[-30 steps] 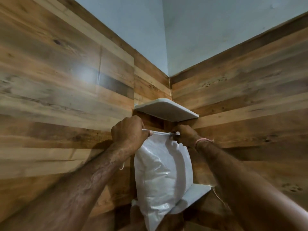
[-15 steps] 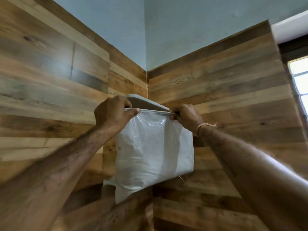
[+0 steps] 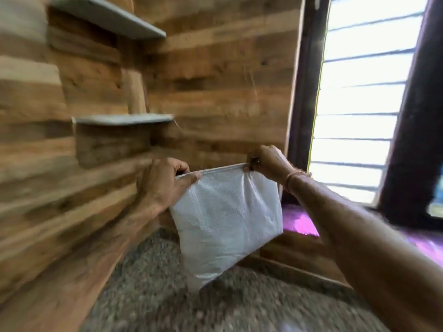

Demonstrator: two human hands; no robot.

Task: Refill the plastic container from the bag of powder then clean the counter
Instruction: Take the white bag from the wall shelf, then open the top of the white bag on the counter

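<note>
A white woven plastic bag of powder (image 3: 225,224) hangs in the air above the speckled grey counter (image 3: 182,305), its top edge stretched between both hands. My left hand (image 3: 163,185) grips the top left corner of the bag. My right hand (image 3: 268,161) pinches the top right corner, slightly higher. The bag's lower end tilts down toward the counter. No plastic container is in view.
Two grey corner shelves, an upper shelf (image 3: 112,17) and a lower shelf (image 3: 124,119), are fixed to the wood-panelled wall at the left. A barred window (image 3: 354,111) with a dark frame is at the right. Something purple (image 3: 299,224) lies below the window.
Both hands have carried the bag down and to the right, away from the corner shelves, to above the counter. The view has swung down and right, bringing the window and counter into sight.
</note>
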